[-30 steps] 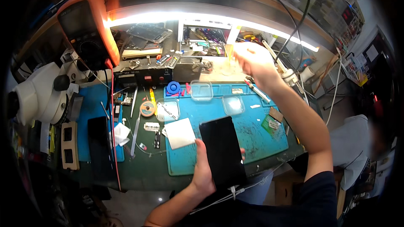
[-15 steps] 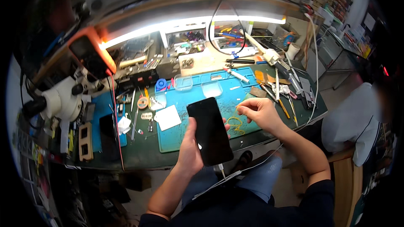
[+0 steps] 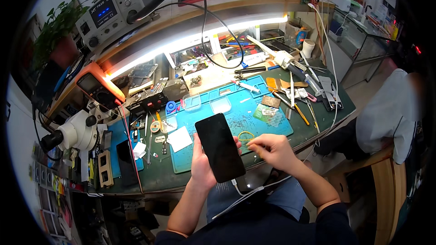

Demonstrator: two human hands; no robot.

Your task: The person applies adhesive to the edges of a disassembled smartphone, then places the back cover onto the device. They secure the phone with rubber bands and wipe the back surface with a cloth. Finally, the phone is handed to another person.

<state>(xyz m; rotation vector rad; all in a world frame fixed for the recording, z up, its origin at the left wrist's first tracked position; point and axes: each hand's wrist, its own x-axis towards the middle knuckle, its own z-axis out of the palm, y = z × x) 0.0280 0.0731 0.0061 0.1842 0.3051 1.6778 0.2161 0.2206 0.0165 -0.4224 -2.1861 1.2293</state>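
My left hand (image 3: pixel 201 168) holds a black smartphone (image 3: pixel 220 147) upright-tilted, thumb along its left edge and fingertips on the right. A white cable (image 3: pixel 238 190) hangs from its bottom end. My right hand (image 3: pixel 272 152) is closed beside the phone, thumb and index finger pinching a thin yellow rubber band (image 3: pixel 246 134) that loops out over the blue work mat (image 3: pixel 277 124). Behind the phone, a white square sheet (image 3: pixel 180 139) and two clear plastic trays (image 3: pixel 220 105) lie on that mat.
A microscope (image 3: pixel 77 131) and orange multimeter (image 3: pixel 101 88) occupy the left. Hot-air station (image 3: pixel 111 13), lit shelf (image 3: pixel 122 68) and dangling cables span the back. Tools (image 3: pixel 304 113) clutter the right. A seated person (image 3: pixel 386 118) in grey is at far right.
My right hand came down from the back of the bench to beside the phone, now pinching the yellow band. The view has shifted, showing more shelf; my left hand still grips the phone.
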